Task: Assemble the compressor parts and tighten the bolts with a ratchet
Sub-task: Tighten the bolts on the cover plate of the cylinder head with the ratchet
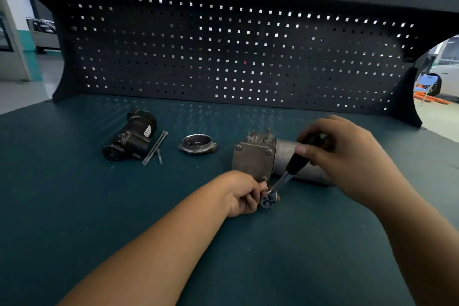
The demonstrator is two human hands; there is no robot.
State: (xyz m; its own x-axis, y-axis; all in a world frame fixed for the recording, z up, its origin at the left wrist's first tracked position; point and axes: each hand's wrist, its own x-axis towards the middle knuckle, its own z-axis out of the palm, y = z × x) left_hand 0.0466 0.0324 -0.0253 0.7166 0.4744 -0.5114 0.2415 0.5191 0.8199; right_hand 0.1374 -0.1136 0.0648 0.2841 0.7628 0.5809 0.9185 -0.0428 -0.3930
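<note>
Both hands work a ratchet (pixel 280 184) at the grey compressor body (pixel 253 159), right of the workbench's (pixel 149 206) middle.

The body is dull grey metal: a square end plate with bolt heads at its corners, joined to a smooth cylinder lying on its side. The right hand (pixel 347 154) curls round the ratchet's black handle, and the left hand (pixel 244 196) pinches its chrome head at the plate's near lower corner. Toward the back left lie a black housing (pixel 131 139), two long bolts (pixel 155 148) and a short bolt (pixel 159 156) just beside it. Between them and the body is a round flanged cover (pixel 197 143), open side up, holding what may be a bearing.
</note>
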